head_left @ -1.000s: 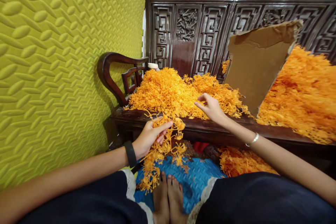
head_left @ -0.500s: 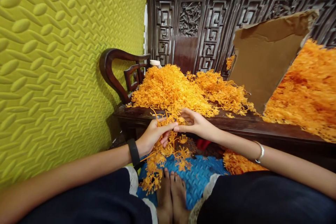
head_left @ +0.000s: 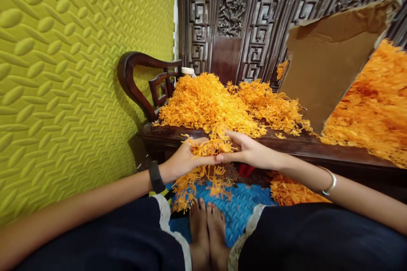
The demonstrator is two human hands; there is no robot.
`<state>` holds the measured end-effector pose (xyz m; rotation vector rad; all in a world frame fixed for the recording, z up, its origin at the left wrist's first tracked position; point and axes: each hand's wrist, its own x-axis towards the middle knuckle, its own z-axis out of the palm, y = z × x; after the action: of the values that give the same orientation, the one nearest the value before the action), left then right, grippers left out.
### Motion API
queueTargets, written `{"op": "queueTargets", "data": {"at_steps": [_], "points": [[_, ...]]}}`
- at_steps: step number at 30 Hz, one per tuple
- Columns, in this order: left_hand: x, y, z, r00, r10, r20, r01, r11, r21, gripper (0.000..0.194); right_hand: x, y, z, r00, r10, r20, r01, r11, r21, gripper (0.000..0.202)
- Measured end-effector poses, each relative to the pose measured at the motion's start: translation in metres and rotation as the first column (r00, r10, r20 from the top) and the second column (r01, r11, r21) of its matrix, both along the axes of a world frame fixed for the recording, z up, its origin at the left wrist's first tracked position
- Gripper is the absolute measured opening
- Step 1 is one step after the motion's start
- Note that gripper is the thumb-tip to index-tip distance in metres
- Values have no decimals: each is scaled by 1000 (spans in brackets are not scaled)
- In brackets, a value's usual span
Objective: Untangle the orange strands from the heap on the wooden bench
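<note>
Over my knees, my left hand (head_left: 181, 161) is closed round a bunch of orange plastic flower-like pieces (head_left: 211, 147) with thin curling prongs. Some of the bunch spills over the fingers and hangs down toward my feet. From the other side my right hand (head_left: 256, 152) grips the same bunch, its thumb tip meeting the left thumb. Most fingers of both hands are hidden behind the orange pieces. Just beyond them, a large heap of the same pieces (head_left: 203, 101) lies on the dark wooden bench (head_left: 286, 146).
A torn cardboard sheet (head_left: 330, 63) leans on the bench back, with another orange pile (head_left: 375, 110) to its right. More orange pieces (head_left: 292, 192) lie below the bench. A white-lidded container (head_left: 187, 70) stands by the armrest (head_left: 125, 78). Blue matting (head_left: 241, 207) covers the floor.
The orange bunch has been gathered higher between my hands, and its hanging end has risen. My left hand's fingers are now more covered by it. The view has shifted slightly.
</note>
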<state>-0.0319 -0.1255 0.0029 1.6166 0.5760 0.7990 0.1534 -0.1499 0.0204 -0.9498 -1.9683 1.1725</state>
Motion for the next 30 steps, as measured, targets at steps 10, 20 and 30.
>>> {"op": "queueTargets", "data": {"at_steps": [10, 20, 30], "points": [[0, -4, 10, 973, 162, 162, -133, 976, -172, 15, 6, 2, 0, 947, -66, -316, 37, 995, -95, 17], [-4, -5, 15, 990, -64, 125, 85, 982, -172, 10, -2, -1, 0, 858, -59, -510, -151, 920, -360, 22], [-4, -5, 15, 985, 32, 169, 4, 978, -209, 19, -12, -14, 6, 868, 14, -496, -145, 963, -226, 28]]}}
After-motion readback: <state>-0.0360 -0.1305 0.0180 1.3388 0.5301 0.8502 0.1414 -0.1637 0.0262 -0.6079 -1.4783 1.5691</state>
